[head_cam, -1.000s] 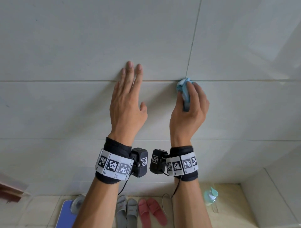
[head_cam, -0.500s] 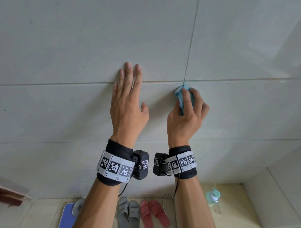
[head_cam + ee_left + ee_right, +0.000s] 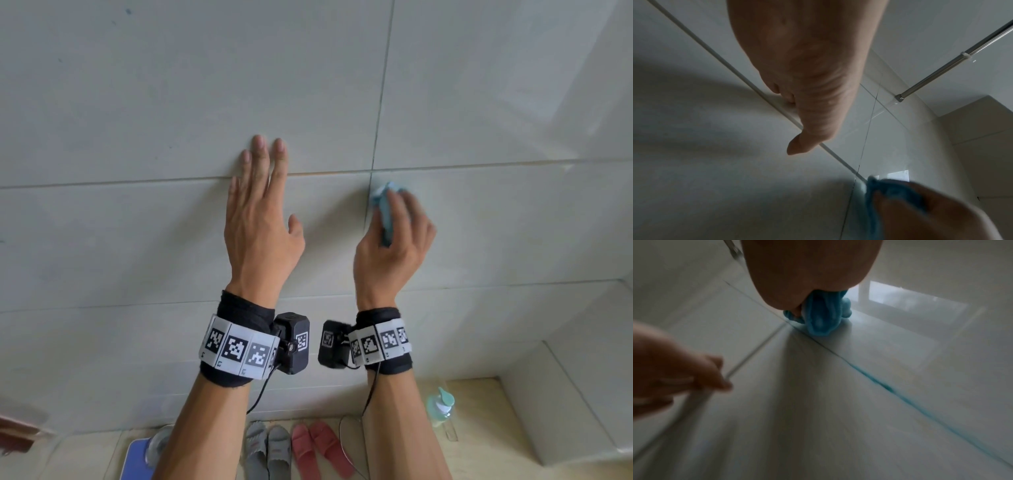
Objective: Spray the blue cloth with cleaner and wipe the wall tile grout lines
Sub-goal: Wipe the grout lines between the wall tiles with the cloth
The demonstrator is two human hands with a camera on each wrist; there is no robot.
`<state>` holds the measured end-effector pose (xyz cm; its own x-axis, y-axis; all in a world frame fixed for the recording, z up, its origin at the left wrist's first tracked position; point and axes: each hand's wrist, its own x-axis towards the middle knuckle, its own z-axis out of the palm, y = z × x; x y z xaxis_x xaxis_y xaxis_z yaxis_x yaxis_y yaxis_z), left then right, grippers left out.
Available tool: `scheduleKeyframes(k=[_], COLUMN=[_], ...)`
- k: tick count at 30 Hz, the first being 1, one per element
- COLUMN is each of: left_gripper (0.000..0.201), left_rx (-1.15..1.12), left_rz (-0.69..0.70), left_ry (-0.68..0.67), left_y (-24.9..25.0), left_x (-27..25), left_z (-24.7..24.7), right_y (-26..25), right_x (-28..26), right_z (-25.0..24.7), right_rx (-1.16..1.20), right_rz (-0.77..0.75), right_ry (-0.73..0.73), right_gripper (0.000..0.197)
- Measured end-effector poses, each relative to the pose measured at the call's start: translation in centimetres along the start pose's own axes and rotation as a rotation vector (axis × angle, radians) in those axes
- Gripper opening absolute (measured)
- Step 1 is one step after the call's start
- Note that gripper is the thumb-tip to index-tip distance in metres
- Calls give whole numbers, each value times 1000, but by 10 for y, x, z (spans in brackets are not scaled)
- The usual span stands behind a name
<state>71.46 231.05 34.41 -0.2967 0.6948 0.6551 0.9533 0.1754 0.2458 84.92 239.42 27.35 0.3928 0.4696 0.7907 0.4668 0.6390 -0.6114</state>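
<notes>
Head view shows both hands raised against a wall of large pale tiles (image 3: 171, 85). The left hand (image 3: 260, 222) lies flat on the wall with its fingers straight and slightly spread, the fingertips reaching just past a horizontal grout line (image 3: 102, 181); the thumb sticks out to the side. It holds nothing.

The right hand (image 3: 394, 246) has its fingers curled around a bunched blue cloth (image 3: 385, 202) — the wad pokes out above the knuckles and presses on the wall right at the vertical grout line (image 3: 382, 85), just below where that line crosses the horizontal one. The hand and cloth are a little blurred.

From the right wrist the cloth (image 3: 822, 316) hangs out from under the palm and touches the tile beside the joint, with a faint blue tint along the grout line (image 3: 890, 387) running toward the camera. From the left wrist the thumb tip (image 3: 797, 146) rests near the pale horizontal line, and the cloth (image 3: 890, 191) appears at the lower right in the other hand's grip.

On the floor below — a spray bottle (image 3: 440, 407) with a teal top stands near the corner, well apart from both hands. Grey slippers (image 3: 267, 452) and red slippers (image 3: 318, 448) sit side by side by the wall, next to a blue scale (image 3: 137, 459).
</notes>
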Motion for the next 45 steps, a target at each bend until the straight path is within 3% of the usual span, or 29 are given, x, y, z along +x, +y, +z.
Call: scheduleKeyframes(k=[2, 5, 11, 17, 22, 28, 34, 38, 43, 45], left_gripper=[106, 106, 107, 107, 107, 105, 106, 108, 107, 106], left_rx=[12, 17, 28, 27, 20, 48, 50, 58, 78, 69], left_rz=[-2, -2, 0, 6, -3, -4, -8, -17, -30, -35], left_ry=[-13, -24, -24, -32, -16, -3, 9, 25, 66, 75], left_y=[-2, -2, -3, -5, -3, -4, -2, 1, 9, 13], left_x=[0, -1, 0, -1, -1, 0, 0, 0, 1, 0], left_z=[-1, -1, 0, -2, 3, 6, 9, 13, 20, 21], right_y=[-10, -16, -27, 1, -16, -6, -22, -35, -23, -10], right_x=[29, 46, 17, 48, 30, 45, 33, 23, 33, 43], right_z=[3, 11, 8, -2, 6, 2, 13, 16, 0, -10], right_rx=[39, 22, -37, -105, -80, -23, -31, -14, 40, 27], right_rz=[57, 184, 91, 230, 189, 211, 160, 106, 40, 82], right_ry=[73, 65, -116, -37, -92, 56, 6, -90, -209, -153], right_gripper=[27, 34, 43, 34, 32, 23, 24, 36, 30, 31])
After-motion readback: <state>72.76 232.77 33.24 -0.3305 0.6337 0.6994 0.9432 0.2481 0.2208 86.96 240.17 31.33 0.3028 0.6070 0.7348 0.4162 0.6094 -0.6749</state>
